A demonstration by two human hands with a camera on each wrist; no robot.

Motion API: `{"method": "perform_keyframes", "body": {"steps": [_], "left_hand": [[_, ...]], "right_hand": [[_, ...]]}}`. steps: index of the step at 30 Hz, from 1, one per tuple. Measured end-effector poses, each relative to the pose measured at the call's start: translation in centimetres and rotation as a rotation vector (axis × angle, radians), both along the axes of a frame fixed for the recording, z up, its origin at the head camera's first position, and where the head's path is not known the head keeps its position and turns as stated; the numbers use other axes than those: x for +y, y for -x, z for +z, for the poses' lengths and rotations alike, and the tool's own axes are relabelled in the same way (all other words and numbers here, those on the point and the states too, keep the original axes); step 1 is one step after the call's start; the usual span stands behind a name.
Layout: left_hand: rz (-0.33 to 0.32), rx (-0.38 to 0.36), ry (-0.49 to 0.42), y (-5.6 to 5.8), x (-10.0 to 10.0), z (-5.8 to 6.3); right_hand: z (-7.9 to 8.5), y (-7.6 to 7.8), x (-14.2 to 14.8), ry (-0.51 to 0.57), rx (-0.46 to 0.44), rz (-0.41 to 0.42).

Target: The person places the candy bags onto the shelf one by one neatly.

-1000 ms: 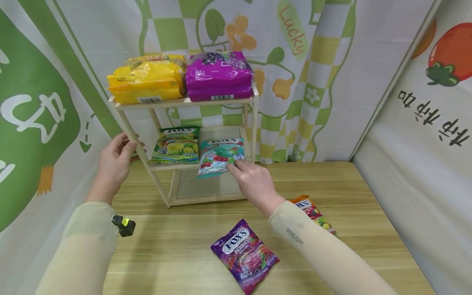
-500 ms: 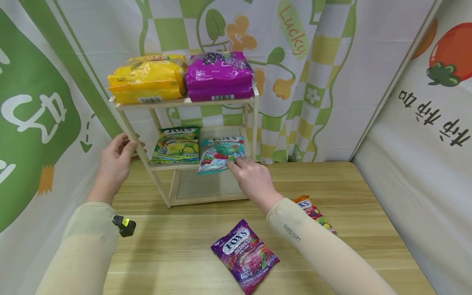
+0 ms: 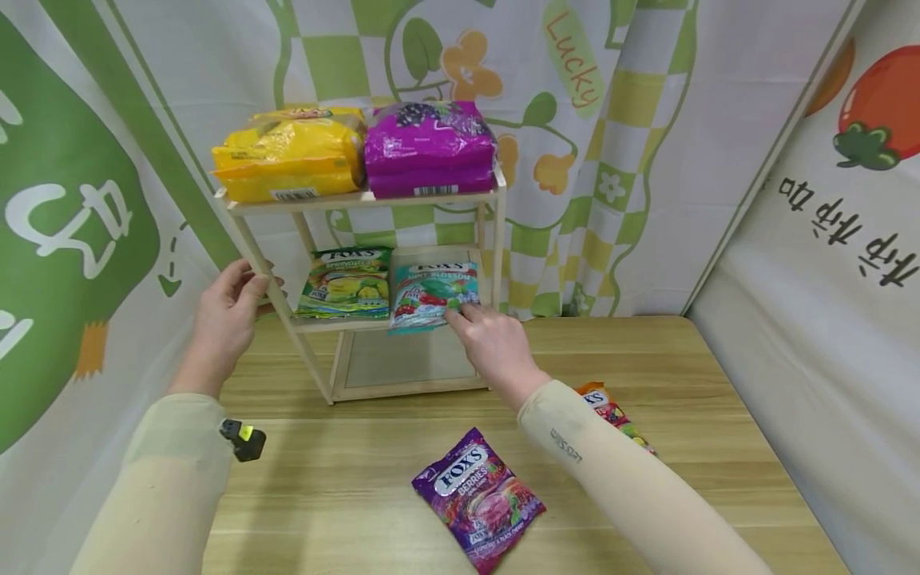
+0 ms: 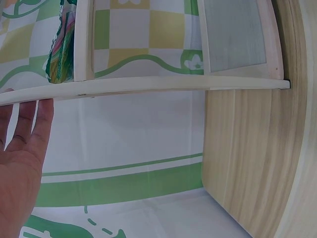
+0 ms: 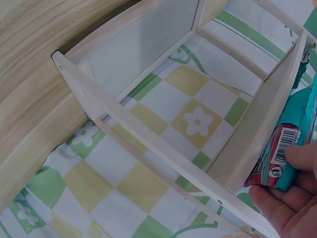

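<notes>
A teal Mint Blossom candy bag (image 3: 431,291) lies on the middle tier of a small wooden shelf (image 3: 359,198), its near edge sticking out a little over the front. My right hand (image 3: 496,343) pinches its lower right corner; in the right wrist view the thumb presses by the barcode on the bag (image 5: 297,111), with the fingers beneath. On the shelf's left side, my left hand (image 3: 224,315) holds the front post (image 4: 148,85), its fingertips against the wood. Left of the teal bag sits a green Springtea candy bag (image 3: 345,283).
Yellow (image 3: 287,156) and purple (image 3: 427,152) packs stand on the top tier. A purple Berries candy bag (image 3: 477,499) lies on the wooden table (image 3: 345,495). Another candy bag (image 3: 611,414) is partly hidden by my right forearm. Printed curtains surround the table.
The teal bag has slid back and a bit upward in the head view, farther onto the middle tier, with my right hand moving slightly along. My left hand stays put on the post.
</notes>
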State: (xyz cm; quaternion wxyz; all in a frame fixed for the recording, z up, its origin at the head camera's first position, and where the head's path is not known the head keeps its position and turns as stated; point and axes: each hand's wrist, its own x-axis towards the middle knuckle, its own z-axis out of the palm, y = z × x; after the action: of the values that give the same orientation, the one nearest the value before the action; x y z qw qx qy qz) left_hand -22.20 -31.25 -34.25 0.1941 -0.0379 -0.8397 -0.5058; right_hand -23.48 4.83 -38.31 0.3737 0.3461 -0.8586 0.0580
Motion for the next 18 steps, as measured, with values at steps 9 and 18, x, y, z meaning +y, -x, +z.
{"method": "perform_keyframes", "body": {"steps": [9,18], "left_hand": [[0.016,-0.034,0.047,-0.11,-0.23,0.1],[0.013,-0.039,0.051,-0.12,-0.21,0.06]], "right_hand": [[0.18,0.41,-0.13,-0.003,-0.028,-0.009],[0.27,0.89,-0.5,-0.029,-0.042,-0.042]]}}
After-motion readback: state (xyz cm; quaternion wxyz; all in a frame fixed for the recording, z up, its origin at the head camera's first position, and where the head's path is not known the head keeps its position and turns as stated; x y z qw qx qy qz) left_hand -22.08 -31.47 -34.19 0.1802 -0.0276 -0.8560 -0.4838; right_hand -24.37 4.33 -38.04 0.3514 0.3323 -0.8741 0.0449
